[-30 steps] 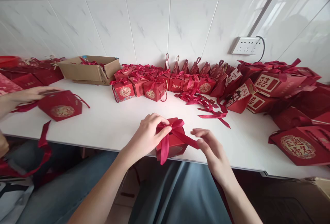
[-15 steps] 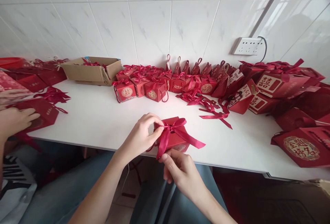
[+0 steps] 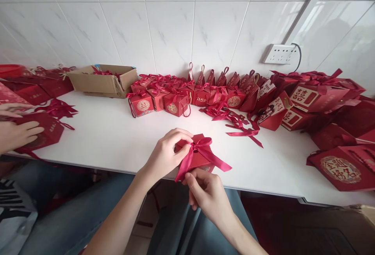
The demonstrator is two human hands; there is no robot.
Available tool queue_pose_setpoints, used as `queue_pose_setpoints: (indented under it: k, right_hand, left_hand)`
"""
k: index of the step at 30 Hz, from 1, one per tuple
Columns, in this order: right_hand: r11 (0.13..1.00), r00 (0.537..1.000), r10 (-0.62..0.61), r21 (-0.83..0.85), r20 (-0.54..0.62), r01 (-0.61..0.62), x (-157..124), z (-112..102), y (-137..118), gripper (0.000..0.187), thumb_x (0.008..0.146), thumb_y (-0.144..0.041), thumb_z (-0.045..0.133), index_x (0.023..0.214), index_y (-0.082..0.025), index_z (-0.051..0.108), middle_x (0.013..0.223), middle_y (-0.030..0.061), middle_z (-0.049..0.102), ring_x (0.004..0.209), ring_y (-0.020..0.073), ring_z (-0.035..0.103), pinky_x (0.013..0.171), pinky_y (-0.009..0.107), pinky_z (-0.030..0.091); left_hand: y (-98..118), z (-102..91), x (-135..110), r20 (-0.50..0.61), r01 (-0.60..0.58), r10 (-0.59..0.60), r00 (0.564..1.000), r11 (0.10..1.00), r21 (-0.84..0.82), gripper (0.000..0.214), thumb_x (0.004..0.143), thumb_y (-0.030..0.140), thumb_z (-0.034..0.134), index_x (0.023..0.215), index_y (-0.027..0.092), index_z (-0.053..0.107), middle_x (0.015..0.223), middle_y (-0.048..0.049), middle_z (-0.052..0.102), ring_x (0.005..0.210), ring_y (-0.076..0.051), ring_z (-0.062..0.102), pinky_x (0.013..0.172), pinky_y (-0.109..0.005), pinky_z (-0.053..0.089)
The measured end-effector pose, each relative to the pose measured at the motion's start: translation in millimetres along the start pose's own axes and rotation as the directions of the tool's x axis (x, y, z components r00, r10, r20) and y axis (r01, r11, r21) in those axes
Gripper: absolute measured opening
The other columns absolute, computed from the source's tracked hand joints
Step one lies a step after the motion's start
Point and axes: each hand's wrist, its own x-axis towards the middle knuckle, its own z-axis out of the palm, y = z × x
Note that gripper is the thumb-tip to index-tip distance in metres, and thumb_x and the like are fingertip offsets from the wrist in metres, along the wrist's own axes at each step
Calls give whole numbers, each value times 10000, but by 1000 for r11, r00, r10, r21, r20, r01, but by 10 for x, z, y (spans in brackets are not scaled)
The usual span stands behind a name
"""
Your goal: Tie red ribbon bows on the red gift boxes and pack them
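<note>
A red gift box [image 3: 205,163] stands at the front edge of the white table, close to me. On its top is a dark pink ribbon bow [image 3: 202,144] with two loose tails. My left hand [image 3: 170,150] comes in from the left, thumb and fingers pinched on the ribbon near the knot. Below it, my right hand [image 3: 205,190] is closed at the front of the box, with thumb and forefinger at the end of the left ribbon tail. The hands partly cover the left and front sides of the box.
Finished-looking red boxes with bows [image 3: 159,96] line the wall. Loose ribbons [image 3: 231,118] lie behind my box. A cardboard carton [image 3: 96,83] sits back left; more red boxes [image 3: 340,169] are piled right. At left, another person's hand [image 3: 23,133] rests on a red box.
My left hand's fingers have shifted slightly right, nearer the bow's knot. The right hand has stayed by the lower ribbon tail. At left, the other person's fingers have spread a little.
</note>
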Motion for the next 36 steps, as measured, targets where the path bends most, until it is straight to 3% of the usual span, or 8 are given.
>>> queue_pose_setpoints:
  k: [4, 9, 14, 18, 23, 31, 36]
  right_hand:
    - [1000, 1000, 9, -26, -4, -9, -18, -26, 10, 502, 862, -616, 411, 668, -172, 541, 455, -15, 538, 375, 81, 467, 420, 190, 357]
    - [990, 988, 130, -61, 87, -125, -6, -7, -81, 544, 836, -656, 414, 619, -166, 509, 560, 46, 640, 381, 78, 489, 400, 181, 345]
    - [990, 987, 116, 69, 107, -124, 37, 62, -117, 479, 832, -627, 449, 652, -184, 458, 520, 0, 600, 362, 63, 473, 373, 156, 308]
    - [987, 990, 97, 115, 104, -109, 40, 77, -110, 465, 828, -609, 470, 641, -183, 464, 479, -27, 551, 352, 58, 456, 375, 159, 325]
    - [984, 988, 100, 138, 116, -115, -23, 29, -86, 480, 818, -625, 474, 645, -177, 477, 460, -37, 533, 340, 55, 448, 357, 156, 316]
    - [974, 992, 89, 200, 93, -106, -128, -158, -37, 532, 766, -698, 478, 633, -182, 480, 411, -41, 504, 307, 63, 424, 337, 169, 319]
    - [977, 991, 100, 177, 90, -114, -130, -185, -22, 526, 770, -688, 484, 646, -177, 493, 422, -38, 515, 314, 64, 435, 342, 169, 317]
  left_hand:
    - [-8, 48, -9, -62, -18, 21, 998, 999, 49, 121, 874, 105, 477, 891, 192, 560, 918, -16, 624, 878, -117, 603, 803, -241, 492]
    - [-35, 53, -52, -100, 58, -49, 994, 994, 88, 48, 856, 185, 548, 902, 198, 556, 877, -3, 627, 792, -115, 609, 725, -229, 501]
    - [-42, 7, -88, -76, 95, -87, 993, 990, 107, 116, 843, 136, 519, 927, 201, 564, 900, -2, 635, 834, -122, 607, 777, -246, 494]
    - [-46, 2, -63, -79, 107, -93, 992, 976, 189, 51, 832, 156, 546, 856, 201, 555, 855, -4, 626, 822, -142, 589, 766, -277, 487]
    - [-43, 23, -23, -74, 92, -75, 994, 961, 259, 119, 824, 141, 547, 741, 197, 482, 759, 11, 565, 750, -134, 558, 702, -258, 461]
    - [-35, 50, -11, -83, -8, 59, 995, 857, 516, 127, 885, 201, 486, 766, 210, 443, 740, 9, 565, 690, -146, 548, 675, -263, 442]
    - [-37, 50, 28, -64, -47, 91, 994, 866, 498, 160, 831, 105, 481, 727, 214, 425, 660, 29, 541, 645, -137, 526, 704, -269, 457]
